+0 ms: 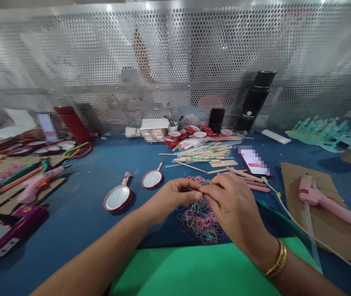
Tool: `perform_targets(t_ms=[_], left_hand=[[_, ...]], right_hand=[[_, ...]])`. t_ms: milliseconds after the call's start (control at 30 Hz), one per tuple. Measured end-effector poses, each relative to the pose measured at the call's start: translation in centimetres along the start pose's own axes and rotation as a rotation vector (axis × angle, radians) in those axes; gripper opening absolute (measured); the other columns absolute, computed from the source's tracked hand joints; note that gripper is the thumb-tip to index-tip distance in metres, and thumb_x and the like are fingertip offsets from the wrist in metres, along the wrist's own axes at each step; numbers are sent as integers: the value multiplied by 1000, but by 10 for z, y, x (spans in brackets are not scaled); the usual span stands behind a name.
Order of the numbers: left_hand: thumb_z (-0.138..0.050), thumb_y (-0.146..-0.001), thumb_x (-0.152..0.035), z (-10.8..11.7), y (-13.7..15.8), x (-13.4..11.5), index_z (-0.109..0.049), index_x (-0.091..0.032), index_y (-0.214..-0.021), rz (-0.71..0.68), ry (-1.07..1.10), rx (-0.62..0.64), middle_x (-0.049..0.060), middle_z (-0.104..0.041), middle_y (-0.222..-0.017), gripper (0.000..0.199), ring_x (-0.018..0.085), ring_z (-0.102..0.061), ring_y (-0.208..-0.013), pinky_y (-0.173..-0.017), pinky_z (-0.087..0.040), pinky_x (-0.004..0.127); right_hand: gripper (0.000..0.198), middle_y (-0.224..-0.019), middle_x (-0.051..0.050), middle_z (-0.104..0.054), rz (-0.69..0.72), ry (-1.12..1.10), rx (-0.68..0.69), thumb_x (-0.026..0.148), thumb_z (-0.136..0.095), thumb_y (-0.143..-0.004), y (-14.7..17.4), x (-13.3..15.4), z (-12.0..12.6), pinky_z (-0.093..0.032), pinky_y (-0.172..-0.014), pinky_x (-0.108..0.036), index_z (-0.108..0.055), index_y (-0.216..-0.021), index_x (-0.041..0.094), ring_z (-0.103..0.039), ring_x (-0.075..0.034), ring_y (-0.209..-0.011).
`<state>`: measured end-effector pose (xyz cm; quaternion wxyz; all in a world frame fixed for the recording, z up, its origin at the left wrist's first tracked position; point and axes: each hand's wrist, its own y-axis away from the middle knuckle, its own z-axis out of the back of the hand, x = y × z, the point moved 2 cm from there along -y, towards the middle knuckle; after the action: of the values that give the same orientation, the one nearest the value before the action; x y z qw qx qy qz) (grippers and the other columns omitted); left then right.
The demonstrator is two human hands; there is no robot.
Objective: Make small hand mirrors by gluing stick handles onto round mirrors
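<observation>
My left hand [175,199] and my right hand [235,205] meet fingertip to fingertip above a loose heap of thin, multicoloured rubber bands or threads [202,224]. Both are closed in a pinch; whatever lies between the fingers is too small to make out. A gold bracelet [278,259] circles my right wrist. Left of my hands, two round, red-rimmed pieces with pale silvery faces lie on the blue table, a nearer one [117,199] and a farther one [152,179], each with a short stick handle. A green sheet [194,271] spreads beneath my forearms.
Wooden sticks [206,154] and red-rimmed cups [171,142] lie behind my hands. On the right, a pink glue gun [320,197] rests on cardboard [298,176], near a phone [254,160] and cable. A black bottle [255,100] stands before the perforated metal screen [169,49]. Leftward sits a purple device [17,230].
</observation>
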<state>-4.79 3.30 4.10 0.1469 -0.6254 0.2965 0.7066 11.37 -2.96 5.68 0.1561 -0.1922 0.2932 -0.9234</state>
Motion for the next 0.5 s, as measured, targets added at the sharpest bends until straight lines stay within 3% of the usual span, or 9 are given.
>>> perform_targets(t_ms=[333, 500], left_hand=[[-78, -67, -38, 3, -4, 5, -73, -17, -92, -6, 64, 10, 3, -67, -81, 32, 9, -48, -68, -60, -36, 23], [-79, -66, -39, 3, -5, 5, -72, -18, -95, -25, 91, -26, 4, -67, -86, 37, 8, -49, -67, -59, -36, 22]], right_hand=[[19, -85, -4, -63, 21, 72, -11, 19, -55, -89, 0, 2, 3, -37, -73, -31, -71, -95, 26, -53, -18, -82], [24, -93, -5, -66, 0, 52, 4, 20, -52, -90, 1, 3, -1, -41, -81, -35, -66, -109, 24, -57, -20, -90]])
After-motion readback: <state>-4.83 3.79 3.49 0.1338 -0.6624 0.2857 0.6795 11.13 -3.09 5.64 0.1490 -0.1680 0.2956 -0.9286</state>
